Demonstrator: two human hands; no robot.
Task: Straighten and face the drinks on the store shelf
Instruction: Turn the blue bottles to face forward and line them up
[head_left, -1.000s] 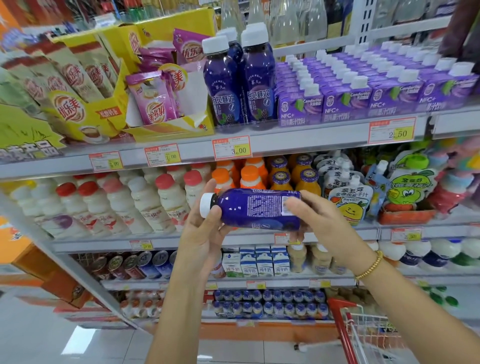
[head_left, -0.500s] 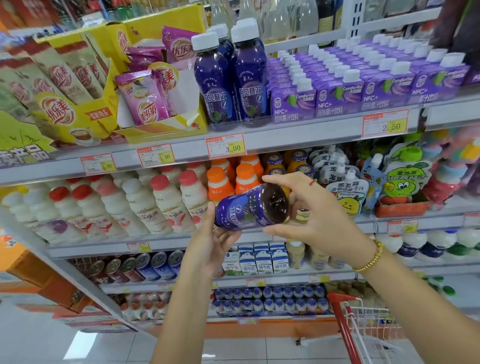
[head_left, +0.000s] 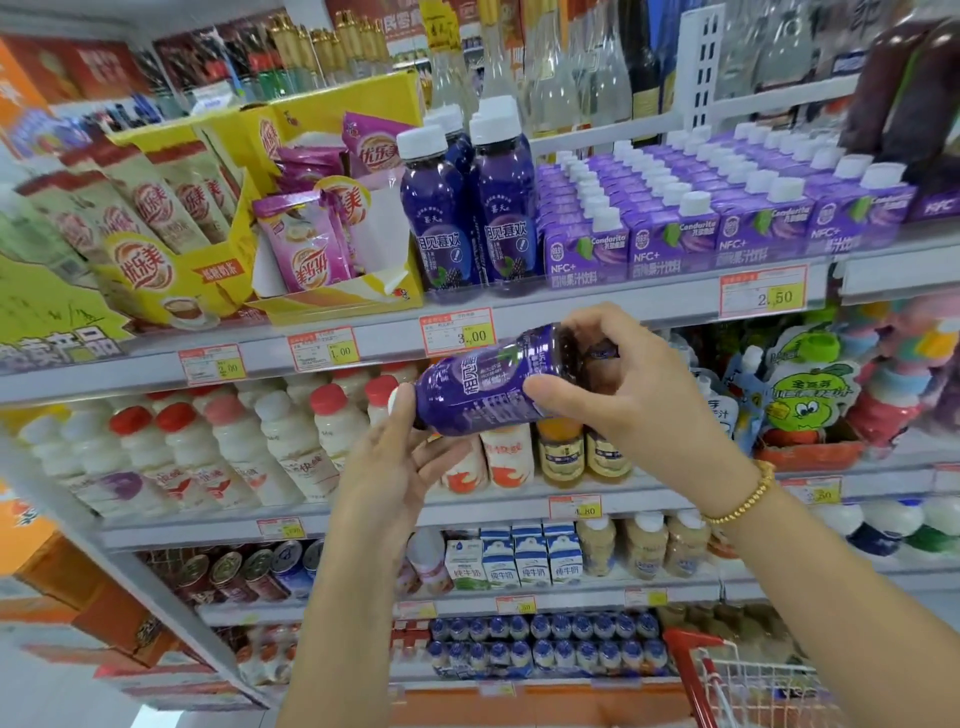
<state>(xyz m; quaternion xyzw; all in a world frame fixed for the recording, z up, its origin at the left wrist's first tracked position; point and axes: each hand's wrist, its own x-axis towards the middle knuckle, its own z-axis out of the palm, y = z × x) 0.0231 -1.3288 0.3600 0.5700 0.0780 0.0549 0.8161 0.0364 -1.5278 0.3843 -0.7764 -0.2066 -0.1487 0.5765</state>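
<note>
Presently, the right hand (head_left: 628, 395) grips the base end of a purple juice bottle (head_left: 483, 389), thumb and fingers curled round it. The left hand (head_left: 395, 467) holds its capped neck between thumb and fingers. The bottle lies tilted before the shelf edge (head_left: 685, 301), below two matching upright bottles (head_left: 504, 223).

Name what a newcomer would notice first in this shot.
The purple bottle lies sideways at mid-frame in front of the shelves. The right hand grips its base end and the left hand holds its cap end. Just above, on the upper shelf, matching bottles stand upright with labels forward, beside tidy rows of purple cartons. A red shopping cart pokes in at bottom right.
</note>
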